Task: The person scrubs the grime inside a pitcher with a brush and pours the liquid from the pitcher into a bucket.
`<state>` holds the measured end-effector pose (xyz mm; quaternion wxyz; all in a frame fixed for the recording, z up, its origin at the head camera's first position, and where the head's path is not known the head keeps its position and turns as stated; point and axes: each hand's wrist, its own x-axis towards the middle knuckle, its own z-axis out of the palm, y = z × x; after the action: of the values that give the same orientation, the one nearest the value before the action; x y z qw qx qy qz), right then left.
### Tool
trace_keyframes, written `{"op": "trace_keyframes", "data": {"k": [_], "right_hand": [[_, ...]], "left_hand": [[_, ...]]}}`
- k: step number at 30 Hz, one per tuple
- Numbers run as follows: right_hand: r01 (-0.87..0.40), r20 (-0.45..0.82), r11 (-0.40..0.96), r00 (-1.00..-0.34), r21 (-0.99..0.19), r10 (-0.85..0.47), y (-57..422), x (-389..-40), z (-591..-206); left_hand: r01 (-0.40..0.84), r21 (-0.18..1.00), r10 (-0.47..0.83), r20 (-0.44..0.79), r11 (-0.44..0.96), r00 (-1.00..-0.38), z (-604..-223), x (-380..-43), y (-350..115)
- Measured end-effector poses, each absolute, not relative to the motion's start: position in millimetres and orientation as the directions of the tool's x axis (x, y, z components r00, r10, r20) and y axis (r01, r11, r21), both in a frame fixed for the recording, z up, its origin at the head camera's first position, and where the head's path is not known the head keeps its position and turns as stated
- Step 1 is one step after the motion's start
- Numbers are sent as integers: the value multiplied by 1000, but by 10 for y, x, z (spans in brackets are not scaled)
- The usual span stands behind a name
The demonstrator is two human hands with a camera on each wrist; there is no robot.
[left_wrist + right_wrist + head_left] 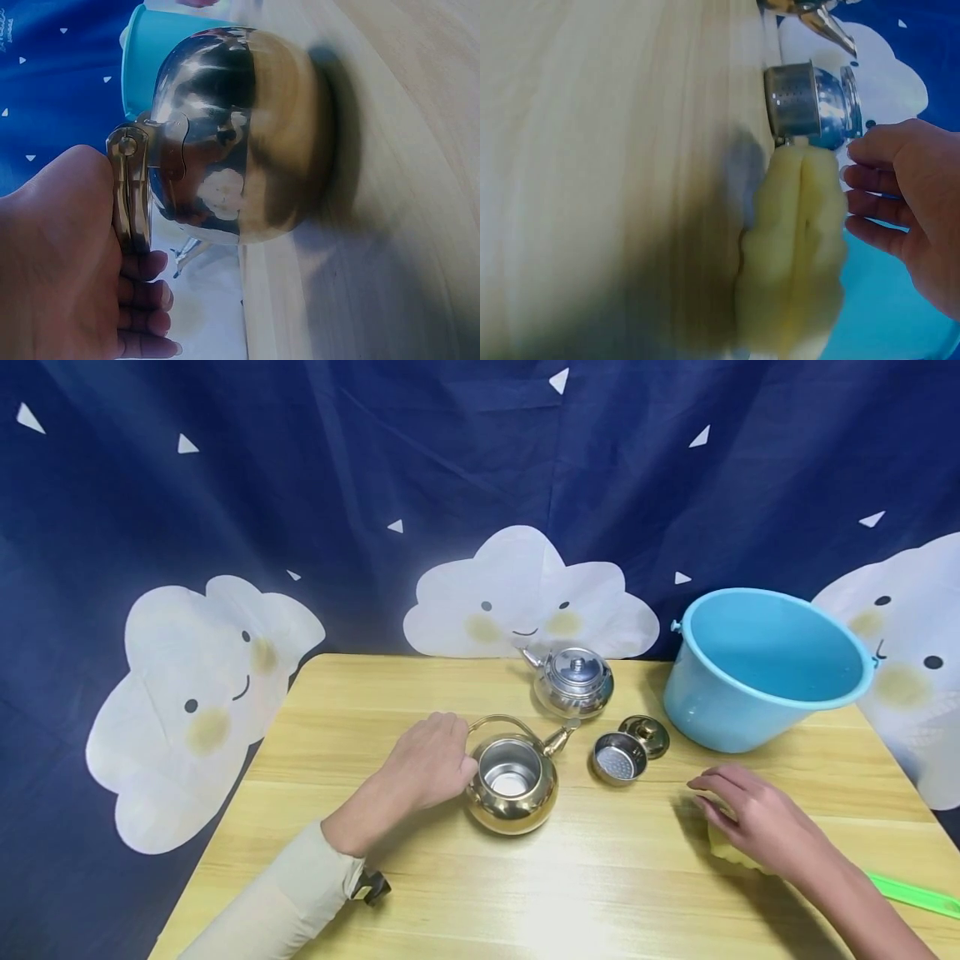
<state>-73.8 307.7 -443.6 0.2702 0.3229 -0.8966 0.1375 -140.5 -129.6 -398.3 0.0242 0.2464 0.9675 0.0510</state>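
A golden teapot [513,810], lidless and hollow inside, stands near the table's middle, spout pointing back right. At its left side my left hand [431,764] holds the arched handle. The left wrist view shows the handle's metal base [129,187] against the palm, fingertips [154,292] curled beyond it. Over a yellow wavy-edged sponge [731,852] on the right hovers my right hand [757,818], fingers loosely bent. In the right wrist view these fingers [874,202] stand apart from the sponge. A perforated metal strainer [618,760] and a golden lid [647,735] lie between the hands.
A silver teapot [576,685] with its lid on stands behind the golden one. At the back right is a big blue bucket [720,710]. A green handle [911,893] lies by the right forearm. A dark blue cloud-print curtain [480,460] hangs behind the table.
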Motion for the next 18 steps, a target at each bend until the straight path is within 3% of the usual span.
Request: {"op": "trace_keyframes", "data": {"k": [6, 18], "right_hand": [[-633, 599, 769, -650, -86, -468, 3252, -659, -4474], [-565, 575, 809, -721, -163, -387, 3584, -496, -4546]], "left_hand": [[476, 103, 480, -21, 873, -877, -3987, -1407, -1294], [475, 105, 480, -22, 874, -877, -3987, -1407, -1290]]}}
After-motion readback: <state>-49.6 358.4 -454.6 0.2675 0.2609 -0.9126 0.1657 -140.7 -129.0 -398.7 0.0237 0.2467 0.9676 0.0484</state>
